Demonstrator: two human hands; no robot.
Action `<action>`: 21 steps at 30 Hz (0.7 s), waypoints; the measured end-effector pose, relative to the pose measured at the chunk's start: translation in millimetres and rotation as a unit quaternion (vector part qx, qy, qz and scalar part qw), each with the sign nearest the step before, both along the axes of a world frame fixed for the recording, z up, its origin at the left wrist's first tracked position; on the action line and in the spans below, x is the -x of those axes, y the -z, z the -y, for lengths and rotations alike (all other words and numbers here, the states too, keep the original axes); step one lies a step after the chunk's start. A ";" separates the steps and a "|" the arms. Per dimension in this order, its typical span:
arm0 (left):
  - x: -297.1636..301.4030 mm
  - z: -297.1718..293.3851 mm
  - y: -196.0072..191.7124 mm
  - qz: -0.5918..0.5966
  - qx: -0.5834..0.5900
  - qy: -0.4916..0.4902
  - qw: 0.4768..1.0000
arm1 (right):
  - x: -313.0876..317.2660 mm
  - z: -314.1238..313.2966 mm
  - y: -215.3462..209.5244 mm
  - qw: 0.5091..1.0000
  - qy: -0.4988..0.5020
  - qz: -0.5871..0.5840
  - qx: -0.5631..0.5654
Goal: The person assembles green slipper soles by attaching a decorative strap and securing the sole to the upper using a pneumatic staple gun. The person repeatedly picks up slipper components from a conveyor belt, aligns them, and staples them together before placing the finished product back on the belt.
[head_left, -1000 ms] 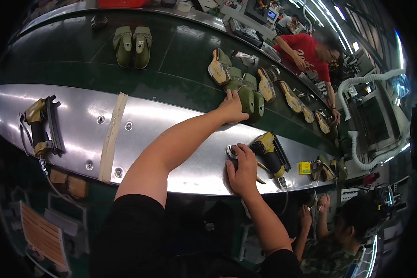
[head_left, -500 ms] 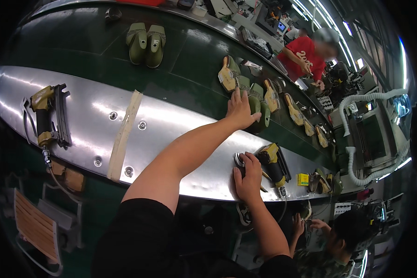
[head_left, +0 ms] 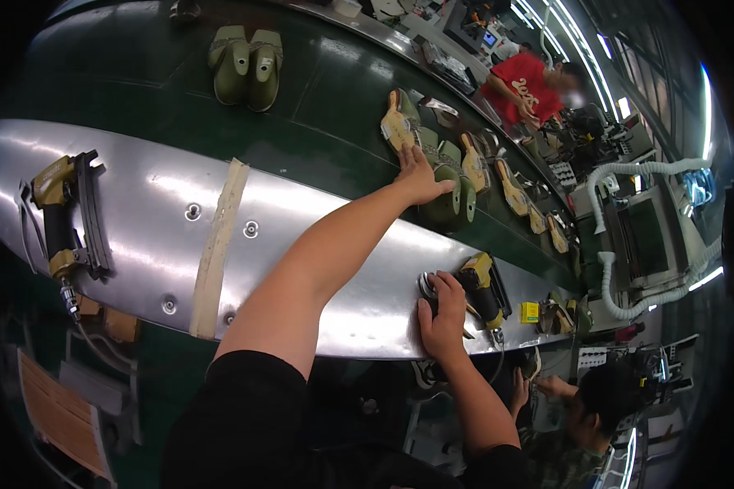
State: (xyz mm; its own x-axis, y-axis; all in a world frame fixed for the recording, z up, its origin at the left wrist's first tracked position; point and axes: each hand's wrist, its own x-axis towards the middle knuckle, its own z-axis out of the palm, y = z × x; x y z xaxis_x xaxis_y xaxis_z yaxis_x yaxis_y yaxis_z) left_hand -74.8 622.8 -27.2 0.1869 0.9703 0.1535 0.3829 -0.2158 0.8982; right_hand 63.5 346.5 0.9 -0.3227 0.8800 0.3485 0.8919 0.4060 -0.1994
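Observation:
My left hand (head_left: 417,177) reaches across to the green belt, fingers stretched out. Its fingertips are at the lower end of an upturned shoe with a tan sole (head_left: 395,126); whether they press on it I cannot tell. Right beside that hand lies a pair of olive-green shoes (head_left: 446,191), toes towards me. My right hand (head_left: 444,316) rests on the metal bench, closed around a dark object with a shiny rounded metal end (head_left: 426,284), mostly hidden by the fingers. Just to its right lies a yellow-and-black pneumatic nail gun (head_left: 484,289).
Another nail gun (head_left: 64,213) with a hose lies at the bench's left. Further olive shoes (head_left: 247,69) stand on the belt, and several tan-soled ones (head_left: 510,186) line it at right. A small yellow box (head_left: 530,312) is on the bench. Co-workers sit across (head_left: 523,90) and at lower right (head_left: 599,407).
My left hand has shifted slightly left, from beside the olive pair to the upturned shoe's end. My right hand keeps its grip. The whole view has shifted a little.

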 end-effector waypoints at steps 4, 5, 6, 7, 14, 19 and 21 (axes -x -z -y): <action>-9.1 -5.0 -3.2 0.033 0.008 -0.036 0.999 | -13.7 -8.6 -6.8 1.000 0.015 0.005 0.012; -11.0 -4.1 -3.5 0.035 0.011 -0.051 0.998 | -15.6 -10.5 -7.9 1.000 0.016 -0.001 0.014; -16.9 -3.3 -4.7 0.057 0.014 -0.075 0.995 | -19.3 -11.4 -10.4 1.000 0.016 -0.003 0.014; -23.7 -2.2 -6.2 0.045 0.008 -0.090 0.995 | -24.9 -12.1 -13.2 1.000 0.016 -0.005 0.014; -64.9 15.4 -20.9 0.025 -0.058 -0.127 0.990 | -63.7 -8.5 -32.0 0.999 0.007 -0.039 0.009; -100.3 45.3 -33.4 0.021 -0.172 -0.143 0.974 | -99.4 -4.4 -38.3 0.998 -0.006 -0.055 0.000; -124.3 73.9 -30.7 0.001 -0.216 -0.126 0.968 | -115.9 -3.6 -41.5 0.998 -0.004 -0.062 0.010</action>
State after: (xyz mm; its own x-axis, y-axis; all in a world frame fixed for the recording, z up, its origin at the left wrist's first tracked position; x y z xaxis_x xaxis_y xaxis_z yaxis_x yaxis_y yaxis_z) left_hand 49.5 548.9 3.6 -0.0485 0.8305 0.5548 0.4704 -0.4711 0.7462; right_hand 179.4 350.1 42.4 -0.2847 0.8852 0.3680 0.8568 0.4071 -0.3166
